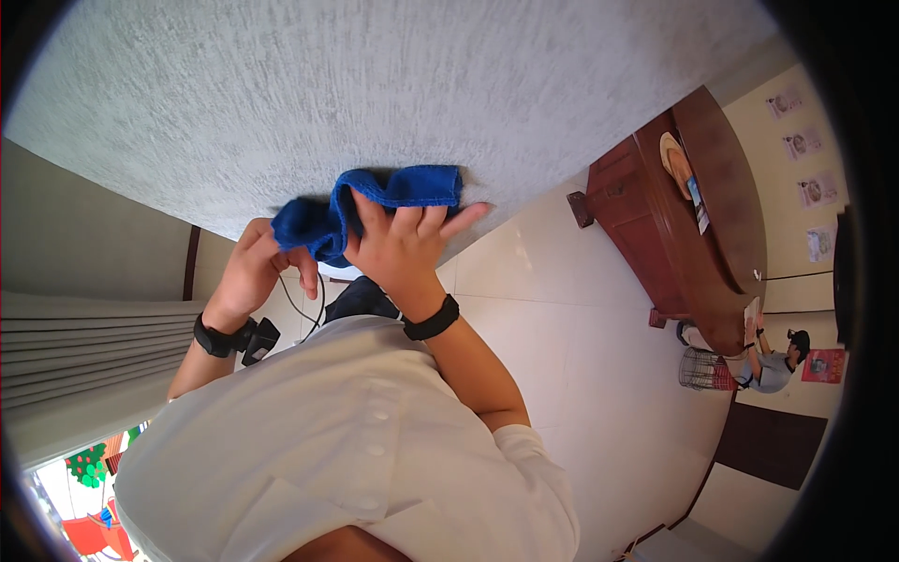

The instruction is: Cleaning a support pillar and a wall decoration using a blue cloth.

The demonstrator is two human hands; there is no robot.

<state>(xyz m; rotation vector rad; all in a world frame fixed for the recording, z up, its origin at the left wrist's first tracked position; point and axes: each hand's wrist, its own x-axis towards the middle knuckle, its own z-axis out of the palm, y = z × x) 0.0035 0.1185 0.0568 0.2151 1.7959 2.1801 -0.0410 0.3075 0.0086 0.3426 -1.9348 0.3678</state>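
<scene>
Both hands grip the crumpled blue terry cloth (375, 201): left hand (257, 267) pinching its 9 o'clock end, right hand (407, 239) clamped mid-cloth against the grey textured wall (375, 84) (loose folds bunching). Uneven pressure could let it slip floorward.

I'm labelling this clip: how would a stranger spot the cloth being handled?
Look at the big grey textured wall. At its lower edge, both hands bunch a blue towel against it. It is the only deep blue, fluffy thing there.
</scene>
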